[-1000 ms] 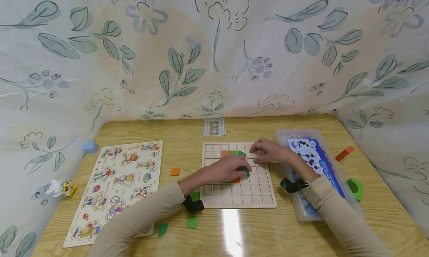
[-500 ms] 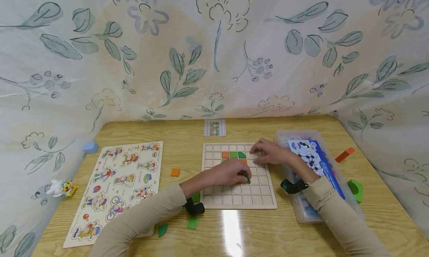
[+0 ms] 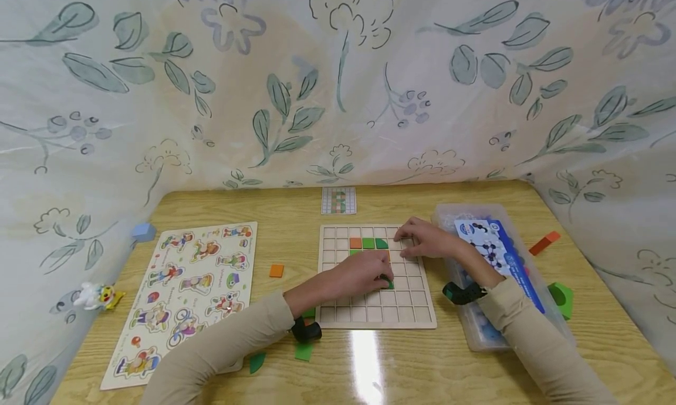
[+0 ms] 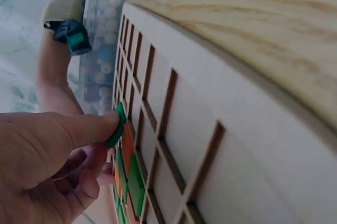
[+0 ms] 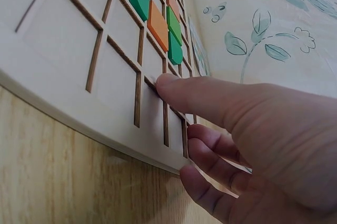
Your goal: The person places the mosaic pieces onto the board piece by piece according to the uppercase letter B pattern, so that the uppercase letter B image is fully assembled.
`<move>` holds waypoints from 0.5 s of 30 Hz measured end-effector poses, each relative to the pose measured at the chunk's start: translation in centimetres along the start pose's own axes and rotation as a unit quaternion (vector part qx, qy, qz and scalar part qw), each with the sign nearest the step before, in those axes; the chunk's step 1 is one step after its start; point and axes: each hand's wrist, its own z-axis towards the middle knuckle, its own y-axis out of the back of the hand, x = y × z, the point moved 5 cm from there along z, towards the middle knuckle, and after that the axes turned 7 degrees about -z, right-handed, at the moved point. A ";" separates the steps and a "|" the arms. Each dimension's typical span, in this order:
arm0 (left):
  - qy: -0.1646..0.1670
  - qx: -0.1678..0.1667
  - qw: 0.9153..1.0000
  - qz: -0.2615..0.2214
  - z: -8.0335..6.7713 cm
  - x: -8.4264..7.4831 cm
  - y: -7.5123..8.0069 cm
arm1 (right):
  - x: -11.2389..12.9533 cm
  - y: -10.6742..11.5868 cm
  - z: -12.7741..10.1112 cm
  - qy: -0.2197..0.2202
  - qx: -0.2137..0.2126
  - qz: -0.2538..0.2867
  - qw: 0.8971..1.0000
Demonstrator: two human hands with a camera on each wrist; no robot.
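Pressing a green tile (image 4: 117, 124), left fingers (image 4: 87, 128) extend.

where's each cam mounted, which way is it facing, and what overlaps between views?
Head: worn on the head, looks forward and down at the grid board; both sleeves, left hand, right hand show.
Left wrist: low along the board, left hand's fingertip on a green piece.
Right wrist: low along the board, right hand's fingertip on a grid rib.
Shared: board and coloured tiles.
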 end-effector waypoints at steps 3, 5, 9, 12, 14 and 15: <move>0.009 0.009 1.000 0.018 -0.1 -0.2 -0.1 | 0.0 0.0 0.0 -0.003 0.001 0.003 1.000; 0.015 0.010 0.999 0.026 -0.2 -0.2 -0.3 | -0.1 0.0 -0.1 -0.004 0.001 0.004 1.000; 0.014 0.000 0.998 0.054 -0.4 -0.4 -0.3 | 0.0 0.0 -0.1 -0.007 0.003 0.009 1.000; -0.002 -0.009 0.996 0.085 -0.8 -1.0 -0.2 | 0.0 0.0 -0.1 -0.010 0.006 0.010 1.000; -0.013 -0.012 0.994 0.106 -1.2 -1.3 -0.1 | -0.1 0.0 0.0 -0.013 0.006 0.007 1.000; -0.018 -0.013 0.993 0.114 -1.4 -1.5 -0.1 | -0.1 0.0 0.0 -0.014 0.007 0.006 1.000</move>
